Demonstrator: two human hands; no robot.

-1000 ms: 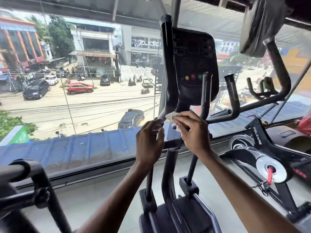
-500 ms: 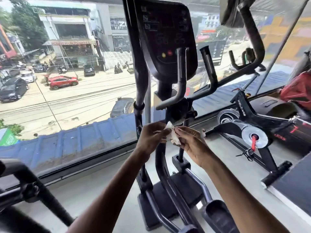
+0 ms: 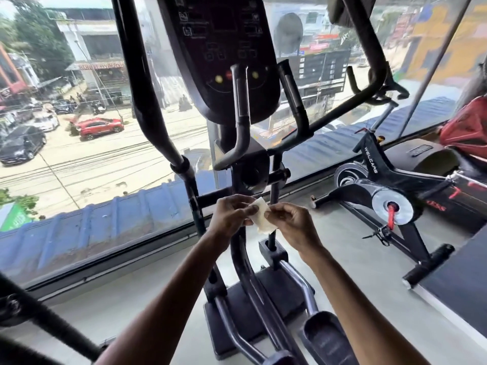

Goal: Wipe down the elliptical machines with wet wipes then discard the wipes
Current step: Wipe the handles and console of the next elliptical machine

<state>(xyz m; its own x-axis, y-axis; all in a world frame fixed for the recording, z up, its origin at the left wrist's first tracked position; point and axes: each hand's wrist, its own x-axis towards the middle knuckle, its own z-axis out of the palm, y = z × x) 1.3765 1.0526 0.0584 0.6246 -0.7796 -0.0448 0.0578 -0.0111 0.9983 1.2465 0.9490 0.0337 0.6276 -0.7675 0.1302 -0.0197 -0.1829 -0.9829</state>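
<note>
Wet wipe held between both hands, clear of the machine, with the discard not yet done.

The left hand (image 3: pixel 232 214) pinches the near-left edge of the wet wipe (image 3: pixel 262 216) between thumb and curled fingers. The wipe is a small pale, crumpled sheet at that hand's three o'clock, and at nine o'clock from the right hand (image 3: pixel 292 222), which pinches its other edge. It hangs in the air in front of the elliptical machine (image 3: pixel 247 164), just below the pivot housing and touching no part of the frame. This looks like refolding or turning it to a fresh face — midway through, by my reading. Nothing shows which bars are already clean, and no bin is in sight. At three o'clock of the hands stands a spin bike (image 3: pixel 390 185), well apart.
</note>
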